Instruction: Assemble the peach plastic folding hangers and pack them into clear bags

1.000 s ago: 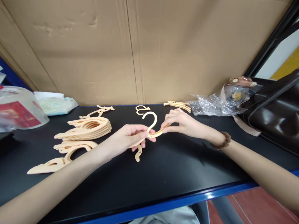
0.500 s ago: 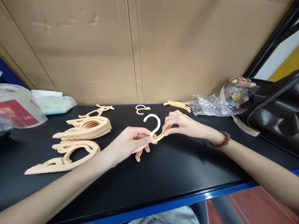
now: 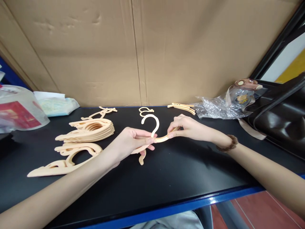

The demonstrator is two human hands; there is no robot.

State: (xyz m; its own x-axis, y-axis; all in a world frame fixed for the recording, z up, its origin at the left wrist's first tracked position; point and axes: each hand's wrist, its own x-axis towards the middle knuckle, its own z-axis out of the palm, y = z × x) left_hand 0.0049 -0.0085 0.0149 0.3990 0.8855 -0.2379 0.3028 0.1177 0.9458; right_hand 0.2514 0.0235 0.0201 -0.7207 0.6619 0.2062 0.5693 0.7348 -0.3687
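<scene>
Between my hands, above the black table, is a cream folding clothes hanger (image 3: 156,125) with its hook pointing up. My left hand (image 3: 130,141) pinches it where the hook meets the arms, thumb in front and fingers behind. A curved end piece hangs below those fingers. My right hand (image 3: 183,127) is closed on the right arm of the hanger. To the left lies a stack of folded hangers (image 3: 95,130), and nearer to me another folded hanger (image 3: 69,159), partly behind my left forearm.
Loose hooks (image 3: 145,110) and thin hanger arms (image 3: 182,107) lie along the back, with more hanger parts (image 3: 102,112) at back left. A clear plastic bag (image 3: 218,108), a bottle (image 3: 243,95) and a black bag (image 3: 283,114) stand right. Cardboard (image 3: 107,54) rises behind.
The hook has turned more upright and shifted slightly left. The right arm of the hanger now lies flatter, more in line with the left part. Both hands keep their hold.
</scene>
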